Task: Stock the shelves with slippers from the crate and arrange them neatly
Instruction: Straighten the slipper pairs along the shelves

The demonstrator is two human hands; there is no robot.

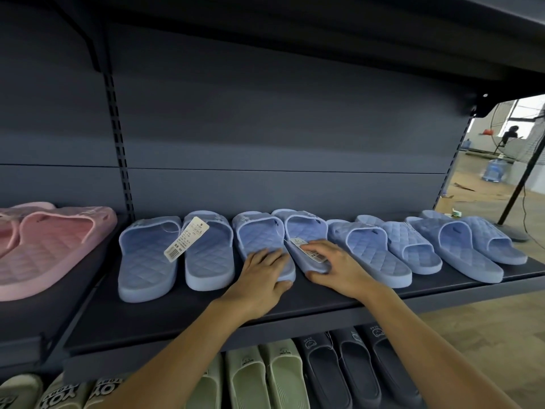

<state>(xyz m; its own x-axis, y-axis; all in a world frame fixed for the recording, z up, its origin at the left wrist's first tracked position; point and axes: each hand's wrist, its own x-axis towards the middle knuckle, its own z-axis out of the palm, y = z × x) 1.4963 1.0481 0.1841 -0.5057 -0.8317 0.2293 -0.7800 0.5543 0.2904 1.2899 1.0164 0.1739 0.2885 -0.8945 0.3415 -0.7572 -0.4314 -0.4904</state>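
Now: both hands on the middle blue pair

Third blue slipper [259, 240] and fourth blue slipper [303, 230] sit side by side on the dark shelf [177, 314], toes twd the back panel, heels twd the front edge. Their long axes run front-to-back, w/ heels angled slightly right. Left hand [265, 278] grips the third's heel: fingers close together on top, thumb round the heel end. Right hand [333, 267] grips the fourth's heel the same way, fingers spread a bit over its price tag [309, 249]. Other blue pairs flank them, and pink slippers [53, 246] lie far left.
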